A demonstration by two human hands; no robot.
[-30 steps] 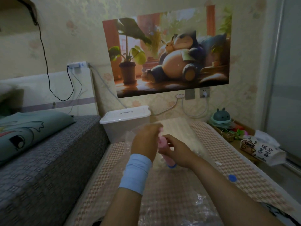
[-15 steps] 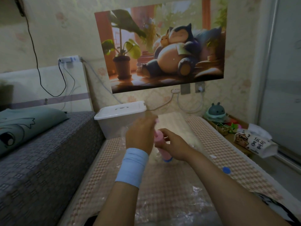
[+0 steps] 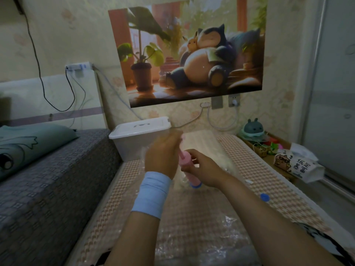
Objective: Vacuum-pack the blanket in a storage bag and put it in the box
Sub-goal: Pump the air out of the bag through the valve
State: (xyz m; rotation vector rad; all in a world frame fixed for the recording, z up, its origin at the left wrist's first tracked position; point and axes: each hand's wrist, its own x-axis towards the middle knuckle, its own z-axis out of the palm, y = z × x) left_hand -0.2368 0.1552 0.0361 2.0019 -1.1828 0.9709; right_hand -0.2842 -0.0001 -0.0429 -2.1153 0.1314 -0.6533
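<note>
Head view, dim room, some motion blur at the hands.

Left hand: back toward the camera, pale blue wristband below it. Its grip is curled closed over the upper end of a pink hand pump.

Right hand: grip clamped round the pump's barrel, thumb on the near side. The pump is tilted, top leaning away and left. Its blue foot points down at the plastic.

Storage bag: clear crinkled film, lying flat along the bed in front of the person and running from the bottom edge of the view up under both hands.

Blanket: checked orange-and-cream cloth shows through the film. It is probably the blanket inside the bag, though the view does not settle whether the cloth lies in the bag or under it.

Box: translucent tub with a white lid on, standing at the far end of the bed against the wall, just beyond the left hand.

Blue cap: loose on the checked surface, right of the right forearm. A small white piece lies near it.

Left side: grey textured bed with a teal pillow.

Right side: tissue pack on a low shelf.

Wall: large cartoon poster.
</note>
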